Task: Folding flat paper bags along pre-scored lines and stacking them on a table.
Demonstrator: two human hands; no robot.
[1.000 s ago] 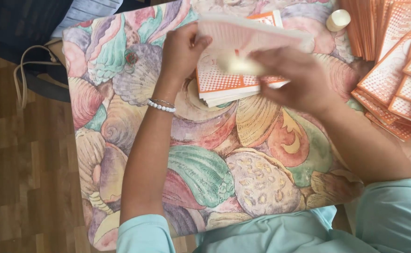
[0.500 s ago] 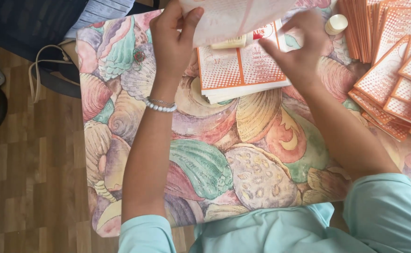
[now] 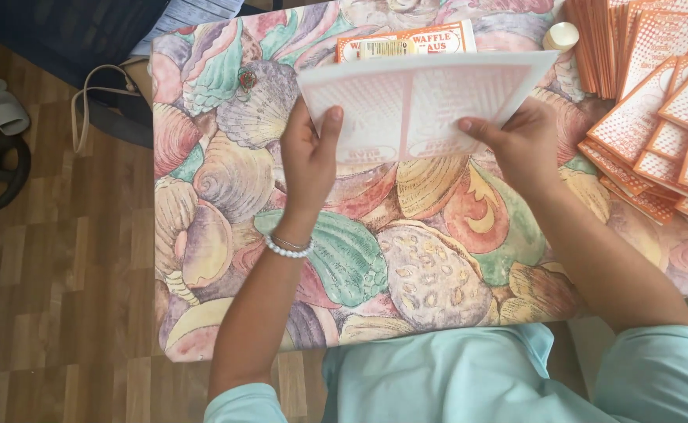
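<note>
while both hands hold it up off the table, the flat sheet [image 3: 418,106] is now spread wide w/ its pale back side to the camera; half a sec ago it was higher, partly out of frame, and a sec ago the right hand had smth small and cream-coloured pinched over the stack, can't tell what.

going l to r: well left of the left hand, a white strap [image 3: 97,98] loops over a dark chair edge above the wood floor [image 3: 54,313]. left hand [image 3: 310,157] grips the sheet's lower left edge, thumb on the near face, fingers curled shut behind it; a bead bracelet [image 3: 287,248] sits on that wrist. just above the hands, behind the sheet, an orange-and-white printed stack [image 3: 407,41] lies on the shell-pattern tablecloth [image 3: 407,274], mostly hidden now. right hand [image 3: 520,141] pinches the lower right edge, thumb tip on the front, fingers closed behind.

up and right of the right hand, a small cream cap-like thing [image 3: 561,35] stands on the cloth, clear of both hands. further right, a big fan of orange checked sheets [image 3: 657,117] is piled up, not touching the hands.

my read: one sheet is lifted clear of the stack and opened flat, so it's free to be worked; hands look empty of anything else.
</note>
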